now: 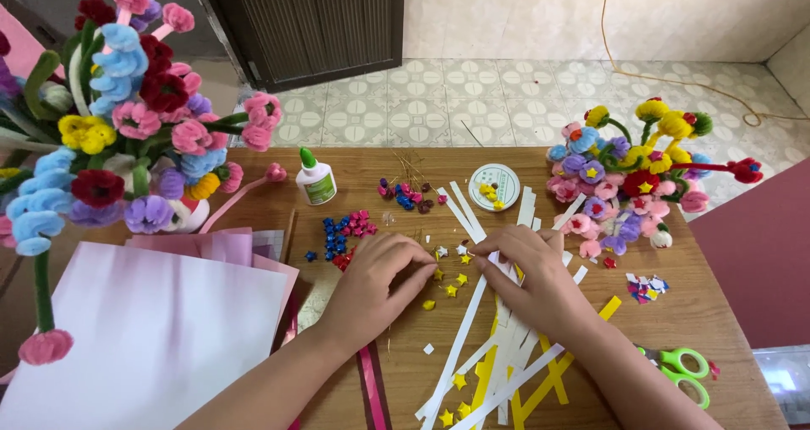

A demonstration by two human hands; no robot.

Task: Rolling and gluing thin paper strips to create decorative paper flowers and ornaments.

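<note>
Hands meet over the middle of a wooden counter [692,312]. The left hand [375,282] lies palm down with its fingers curled, the tips pinched near the right hand; whether they grip anything cannot be told. The right hand [531,278] rests on a fan of white strips [498,354], its fingertips pinched on the far end of one strip. Yellow strips [548,388] lie under and beside the white ones, toward the near edge. Small yellow stars [451,291] lie scattered between and just below the two hands, with more among the strips at the near edge. Blue stars [333,236] and pink stars [363,223] form a heap just left of the left hand. A glue bottle [315,177] with a green cap stands upright at the far side, and a round white spool [494,185] lies to its right. Pink paper sheets [152,329] cover the near left corner. A large bouquet [110,126] of pipe-cleaner flowers stands at far left; a smaller bouquet [624,185] lies on its side at far right. Green scissors [683,371] lie at the near right, with paper scraps [645,288] just beyond them.
</note>
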